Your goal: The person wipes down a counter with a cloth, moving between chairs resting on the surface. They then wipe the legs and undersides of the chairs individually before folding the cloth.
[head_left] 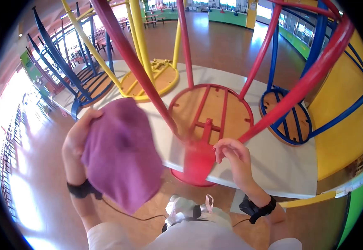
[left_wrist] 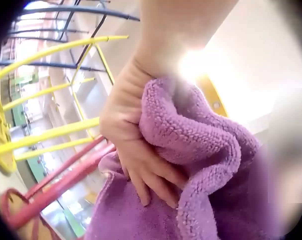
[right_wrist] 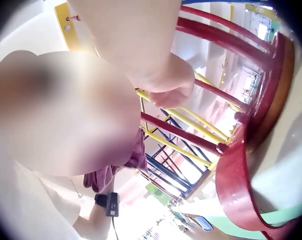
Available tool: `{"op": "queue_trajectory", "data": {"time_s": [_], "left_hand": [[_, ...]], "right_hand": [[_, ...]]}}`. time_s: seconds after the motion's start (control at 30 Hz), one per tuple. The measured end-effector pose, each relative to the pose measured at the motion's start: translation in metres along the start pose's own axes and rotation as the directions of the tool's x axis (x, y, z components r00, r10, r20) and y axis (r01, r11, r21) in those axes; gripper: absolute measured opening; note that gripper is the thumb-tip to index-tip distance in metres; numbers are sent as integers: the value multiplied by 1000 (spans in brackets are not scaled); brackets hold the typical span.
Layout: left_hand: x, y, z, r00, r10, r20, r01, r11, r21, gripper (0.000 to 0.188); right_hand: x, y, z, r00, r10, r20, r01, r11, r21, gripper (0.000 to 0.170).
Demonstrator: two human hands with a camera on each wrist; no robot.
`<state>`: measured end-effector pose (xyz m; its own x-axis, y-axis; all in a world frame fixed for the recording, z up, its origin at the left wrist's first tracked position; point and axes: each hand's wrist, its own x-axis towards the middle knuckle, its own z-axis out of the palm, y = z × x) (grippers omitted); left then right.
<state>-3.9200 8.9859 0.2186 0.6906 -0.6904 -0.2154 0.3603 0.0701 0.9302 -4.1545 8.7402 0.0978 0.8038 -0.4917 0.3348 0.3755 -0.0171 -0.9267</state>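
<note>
My left hand [head_left: 76,137] grips a purple cloth [head_left: 123,154] by its edge, up at the left in the head view. In the left wrist view the fingers [left_wrist: 151,175] press into the bunched, fuzzy folds of the cloth. My right hand [head_left: 236,160] hovers by the table's near edge with loosely bent fingers and nothing in it. Just left of it is a flat red metal piece [head_left: 199,158] attached to an upturned red stool [head_left: 231,108]. This piece curves down past the table edge in the right wrist view.
The stool's red legs [head_left: 300,79] rise on both sides of my hands. On the white table [head_left: 273,175] also stand an upturned yellow stool [head_left: 164,89] and blue stools, one [head_left: 287,116] at the right. A yellow panel [head_left: 340,125] borders the table's right end.
</note>
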Motion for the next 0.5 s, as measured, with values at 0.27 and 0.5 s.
{"op": "queue_trajectory", "data": {"time_s": [0.27, 0.5], "left_hand": [[65, 57, -31, 932, 360, -39, -341, 909, 241, 48], [172, 78, 12, 853, 263, 451, -246, 964, -98, 37]], "right_hand": [[121, 17, 68, 967, -115, -225, 108, 993, -47, 28], [229, 63, 75, 886, 444, 132, -463, 853, 240, 33]]}}
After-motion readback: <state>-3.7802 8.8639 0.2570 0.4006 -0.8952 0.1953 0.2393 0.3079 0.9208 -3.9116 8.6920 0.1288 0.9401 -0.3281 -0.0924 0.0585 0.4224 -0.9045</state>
